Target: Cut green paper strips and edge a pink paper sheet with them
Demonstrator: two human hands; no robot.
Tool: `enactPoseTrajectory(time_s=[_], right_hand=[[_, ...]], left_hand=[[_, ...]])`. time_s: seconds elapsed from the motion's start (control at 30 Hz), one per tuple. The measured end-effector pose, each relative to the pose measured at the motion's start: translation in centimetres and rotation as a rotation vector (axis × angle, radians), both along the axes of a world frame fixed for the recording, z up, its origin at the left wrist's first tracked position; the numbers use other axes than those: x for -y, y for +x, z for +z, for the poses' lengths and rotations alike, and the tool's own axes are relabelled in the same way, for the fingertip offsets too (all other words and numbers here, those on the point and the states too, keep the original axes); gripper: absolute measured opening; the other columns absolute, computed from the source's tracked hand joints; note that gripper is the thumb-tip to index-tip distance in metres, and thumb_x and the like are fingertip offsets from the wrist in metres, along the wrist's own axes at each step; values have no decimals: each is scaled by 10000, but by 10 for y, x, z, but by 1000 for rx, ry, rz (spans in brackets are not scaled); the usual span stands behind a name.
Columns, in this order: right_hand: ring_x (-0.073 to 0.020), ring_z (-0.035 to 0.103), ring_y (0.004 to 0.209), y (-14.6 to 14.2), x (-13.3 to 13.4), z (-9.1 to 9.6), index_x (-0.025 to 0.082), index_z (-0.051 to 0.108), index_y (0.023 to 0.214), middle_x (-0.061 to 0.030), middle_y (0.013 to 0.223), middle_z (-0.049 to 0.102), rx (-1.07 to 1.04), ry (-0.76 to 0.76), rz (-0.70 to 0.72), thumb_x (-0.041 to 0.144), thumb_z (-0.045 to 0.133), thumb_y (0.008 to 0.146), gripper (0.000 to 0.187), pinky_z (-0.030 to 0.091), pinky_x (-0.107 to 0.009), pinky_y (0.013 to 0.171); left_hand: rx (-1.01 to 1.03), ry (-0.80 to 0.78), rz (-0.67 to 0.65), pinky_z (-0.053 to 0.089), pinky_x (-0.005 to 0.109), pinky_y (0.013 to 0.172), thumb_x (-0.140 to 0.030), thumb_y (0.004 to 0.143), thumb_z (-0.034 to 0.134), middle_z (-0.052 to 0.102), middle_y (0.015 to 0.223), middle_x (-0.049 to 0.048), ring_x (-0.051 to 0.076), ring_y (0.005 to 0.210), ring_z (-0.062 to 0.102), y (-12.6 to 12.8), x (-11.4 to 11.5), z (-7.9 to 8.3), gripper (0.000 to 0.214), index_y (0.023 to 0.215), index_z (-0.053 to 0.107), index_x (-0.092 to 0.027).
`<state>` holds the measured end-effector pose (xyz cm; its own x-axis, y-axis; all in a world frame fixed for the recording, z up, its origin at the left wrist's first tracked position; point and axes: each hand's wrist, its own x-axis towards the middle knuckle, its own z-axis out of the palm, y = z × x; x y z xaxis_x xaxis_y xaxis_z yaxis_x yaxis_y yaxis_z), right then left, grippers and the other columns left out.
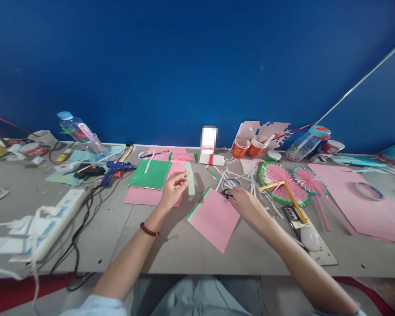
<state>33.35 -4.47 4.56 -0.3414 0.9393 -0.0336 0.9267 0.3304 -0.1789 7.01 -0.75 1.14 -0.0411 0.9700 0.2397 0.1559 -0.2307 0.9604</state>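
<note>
My left hand (173, 189) pinches the top of a pale green paper strip (191, 180) over a pink sheet (145, 196). A bead bracelet (149, 230) circles that wrist. My right hand (242, 202) rests at the upper right corner of a pink paper with a green left edge (213, 218), its fingers closed on the black handle of a pair of scissors (227, 193). A green sheet (150, 174) lies just left of my left hand.
Watermelon paper fans (278, 182) and white paper strips lie to the right, with a ruler (311, 237), a big pink sheet (358, 199) and a tape roll (368, 190). Red cups (241, 147) stand at the back. A glue gun (113, 170), bottle (80, 131), power strip (57, 213) and cables fill the left.
</note>
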Motion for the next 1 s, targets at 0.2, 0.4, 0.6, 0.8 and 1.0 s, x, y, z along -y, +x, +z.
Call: enactPoseTrajectory(time_s=[0.2,0.4,0.6,0.8,1.0], right_hand=[[-240,553,939,9,-6,-5,141,630,943,-127,973,577,23,163,-77,171,392,887,247,417,-326,832],[-245,548,968,20,-14,-4,146,605,1020,-120,1008,567,-42,231,-128,185,430,874,231,411,-338,863],[-257,561,966,17,-17,-1,146,623,940,-132,978,579,59,198,-150,192,481,854,172,418,-328,830],[-207,623,767,18,-20,1,185,603,864,-96,932,640,-140,169,-336,291,494,842,153,428,-280,611],[-95,490,351,1,-19,0,210,506,845,14,664,614,-940,-282,-346,449,538,765,254,369,-228,359]], left_hand=[[46,-12,-15,504,237,688,-298,728,664,624,886,38,117,745,591,2,3,4,399,1118,654,-217],[106,-33,-7,510,232,658,-314,713,678,625,855,36,119,732,592,4,4,6,413,1115,655,-223],[179,-80,8,522,249,681,-326,700,695,633,880,43,123,747,590,3,4,5,470,1150,623,-210],[194,-88,27,536,265,695,-364,673,718,639,985,70,137,782,589,3,3,4,345,967,706,-184],[237,-109,67,515,274,733,-317,658,731,663,986,60,140,798,603,4,4,9,345,983,712,-202]])
